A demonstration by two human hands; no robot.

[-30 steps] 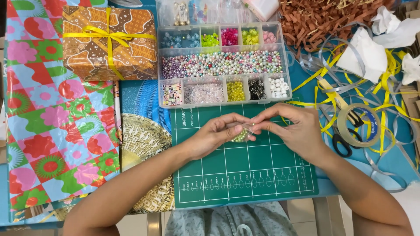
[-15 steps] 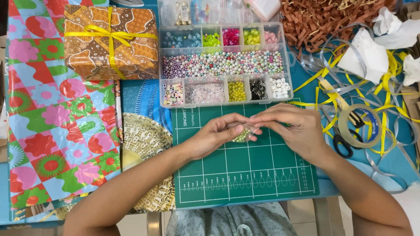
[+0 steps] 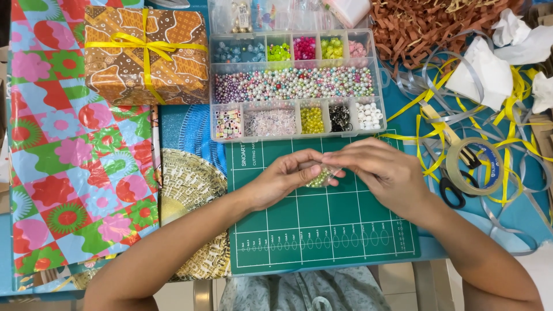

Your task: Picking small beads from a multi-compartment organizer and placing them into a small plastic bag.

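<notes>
My left hand and right hand meet over the green cutting mat, fingers of both pinched on a small clear bag of yellow-green beads. Behind: clear compartmented bead box; upper left, brown patterned gift box tied with yellow ribbon.

Small clear plastic bag of yellow-green beads: transparent, soft, partly filled, beads bunched at its lower end. Held above the green cutting mat, near the mat's upper middle, pinched between fingertips of left hand and right hand. Its opening is hidden by fingers.
</notes>
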